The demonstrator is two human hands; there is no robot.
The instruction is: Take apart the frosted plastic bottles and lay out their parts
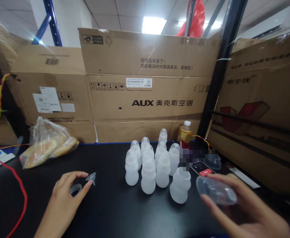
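Note:
My left hand (pixel 69 195) pinches a small clear bottle nipple (pixel 91 178) by its rim between thumb and forefinger, its tip pointing down. A translucent screw ring (pixel 75 189) shows inside the curl of that hand; whether it is gripped or lies on the table I cannot tell. In my right hand (pixel 249 205) a clear dome-shaped bottle cap (pixel 216 190) lies on its side between thumb and fingers. Just left of it, an uncapped frosted baby bottle (pixel 180 186) stands upright. Several capped baby bottles (pixel 148 175) stand grouped behind and left of that one.
On the black table (pixel 105 211), a plastic bag of bread (pixel 49 145) lies back left and a drink bottle (pixel 185 135) stands at the back. A phone (pixel 201 168) and another clear cap (pixel 212 162) lie at right. A red cable (pixel 21 185) runs along the left. Cardboard boxes (pixel 145 109) wall the back.

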